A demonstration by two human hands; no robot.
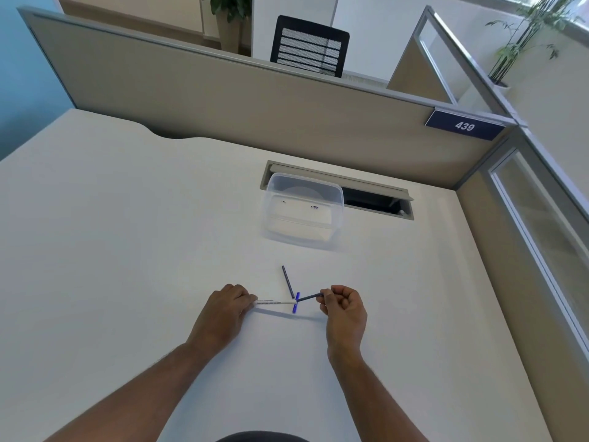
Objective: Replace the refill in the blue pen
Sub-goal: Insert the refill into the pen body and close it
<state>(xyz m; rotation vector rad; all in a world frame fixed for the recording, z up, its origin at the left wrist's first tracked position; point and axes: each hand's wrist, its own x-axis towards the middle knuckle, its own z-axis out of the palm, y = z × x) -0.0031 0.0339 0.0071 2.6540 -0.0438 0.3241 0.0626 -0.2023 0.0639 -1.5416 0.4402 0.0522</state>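
Note:
My left hand (228,309) grips one end of a white pen barrel (275,302), which points right just above the white desk (127,250). My right hand (344,309) pinches a dark refill (310,296) whose far tip meets the open right end of the barrel. A small blue pen cap (296,303) lies on the desk under that joint. A second dark refill (287,281) lies loose on the desk just beyond, angled away from me.
A clear plastic container (302,212) stands farther back on the desk, in front of an open cable slot (376,199). A beige partition (255,100) with a "439" tag (463,125) closes the far side; a glass panel (541,218) runs along the right.

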